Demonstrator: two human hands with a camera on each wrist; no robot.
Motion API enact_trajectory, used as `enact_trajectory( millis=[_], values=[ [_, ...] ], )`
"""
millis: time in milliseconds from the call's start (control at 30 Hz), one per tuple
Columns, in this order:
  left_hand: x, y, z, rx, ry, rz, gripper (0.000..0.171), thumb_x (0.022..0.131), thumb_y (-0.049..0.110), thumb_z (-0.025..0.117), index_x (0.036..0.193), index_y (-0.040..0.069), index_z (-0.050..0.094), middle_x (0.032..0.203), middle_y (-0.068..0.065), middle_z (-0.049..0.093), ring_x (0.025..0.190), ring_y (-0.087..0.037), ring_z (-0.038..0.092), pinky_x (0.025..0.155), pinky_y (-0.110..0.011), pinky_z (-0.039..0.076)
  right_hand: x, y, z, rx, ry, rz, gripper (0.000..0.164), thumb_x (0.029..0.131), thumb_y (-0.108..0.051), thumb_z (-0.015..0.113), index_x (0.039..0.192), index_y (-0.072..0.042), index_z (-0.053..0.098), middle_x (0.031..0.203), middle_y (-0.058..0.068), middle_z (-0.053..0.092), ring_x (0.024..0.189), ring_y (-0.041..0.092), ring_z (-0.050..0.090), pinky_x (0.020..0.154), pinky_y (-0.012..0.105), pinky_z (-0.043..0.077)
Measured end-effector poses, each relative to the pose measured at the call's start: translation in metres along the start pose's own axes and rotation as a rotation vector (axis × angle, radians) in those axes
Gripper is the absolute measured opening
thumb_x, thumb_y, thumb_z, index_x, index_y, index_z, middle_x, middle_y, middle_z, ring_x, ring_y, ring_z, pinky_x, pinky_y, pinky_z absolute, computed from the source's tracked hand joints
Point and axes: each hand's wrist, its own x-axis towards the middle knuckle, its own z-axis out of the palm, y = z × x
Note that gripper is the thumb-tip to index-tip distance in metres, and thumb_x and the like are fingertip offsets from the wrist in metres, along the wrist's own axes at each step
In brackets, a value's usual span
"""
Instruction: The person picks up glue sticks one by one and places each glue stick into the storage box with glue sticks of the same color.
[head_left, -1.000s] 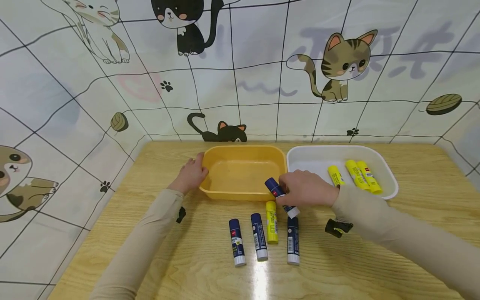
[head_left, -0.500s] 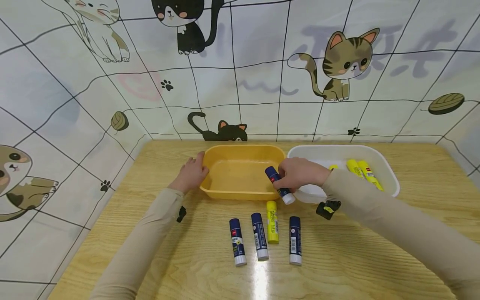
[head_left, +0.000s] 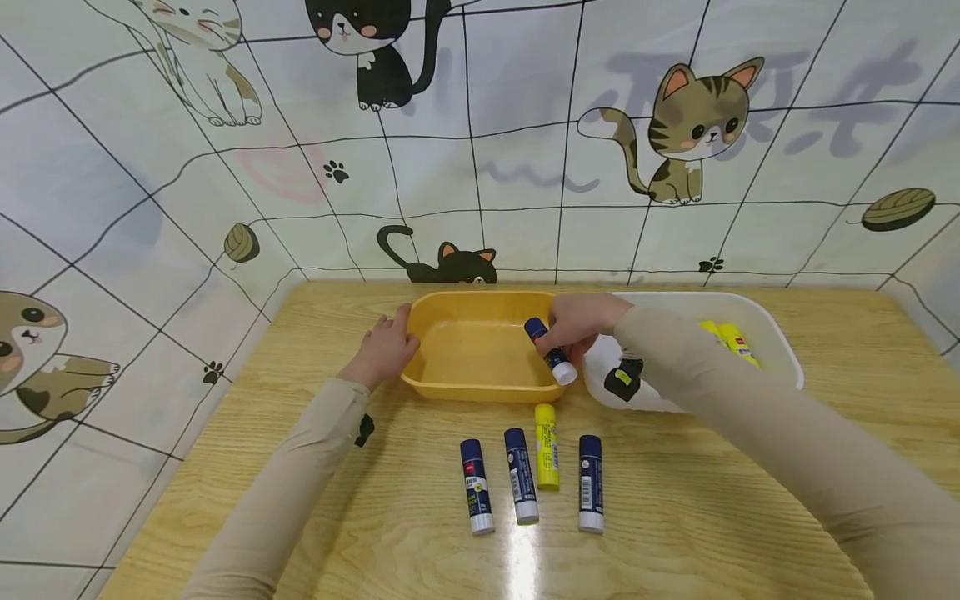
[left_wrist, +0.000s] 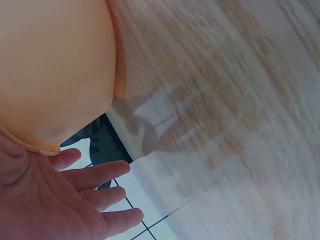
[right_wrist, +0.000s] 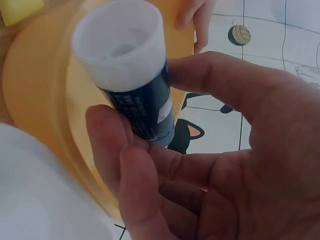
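Note:
My right hand [head_left: 581, 323] pinches a dark blue glue stick [head_left: 557, 364] between thumb and fingers, over the right end of the orange-yellow plastic basin [head_left: 480, 392]. The glue stick is tilted; in the right wrist view its hollow white base [right_wrist: 120, 50] faces the camera. My left hand [head_left: 382, 350] rests at the basin's left rim; in the left wrist view its fingers [left_wrist: 107, 177] are extended and spread. Below the basin on the table lie three blue glue sticks [head_left: 477, 486] and a yellow glue stick [head_left: 547, 447].
A white plastic basin [head_left: 787, 367] stands right beside the yellow one, partly hidden by my right sleeve. Yellow glue sticks [head_left: 738, 343] lie inside it. Behind the wooden table [head_left: 337, 517] hangs a backdrop with cartoon cats [head_left: 693, 125].
My right hand has lifted the blue glue stick away from the table and carried it up and slightly left, over the yellow basin's right end. The left hand has stayed at the rim.

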Motion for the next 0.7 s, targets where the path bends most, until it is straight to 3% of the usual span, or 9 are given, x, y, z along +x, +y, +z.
enact_trajectory(
  millis=[367, 700],
  values=[
    [0.0, -0.002, 0.001, -0.006, 0.004, -0.007, 0.056, 0.097, 0.017, 0.036, 0.147, -0.001, 0.021, 0.141, -0.034, 0.039, 0.137, -0.05, 0.023, 0.107, -0.062, 0.019, 0.03, -0.009, -0.015, 0.166, -0.053, 0.059, 0.031, 0.087, -0.026, 0.066, 0.096, 0.003, 0.062, 0.077, 0.008, 0.068, 0.061, 0.012, 0.066, 0.066, 0.024, 0.054],
    [0.001, -0.002, 0.001, -0.006, -0.001, -0.007, 0.057, 0.097, 0.018, 0.036, 0.148, 0.0, 0.019, 0.143, -0.033, 0.037, 0.137, -0.049, 0.022, 0.107, -0.063, 0.018, 0.055, -0.022, -0.016, 0.168, -0.075, 0.115, 0.038, 0.087, -0.026, 0.066, 0.108, 0.004, 0.06, 0.087, 0.012, 0.07, 0.067, 0.014, 0.068, 0.073, 0.026, 0.054]
  ],
)
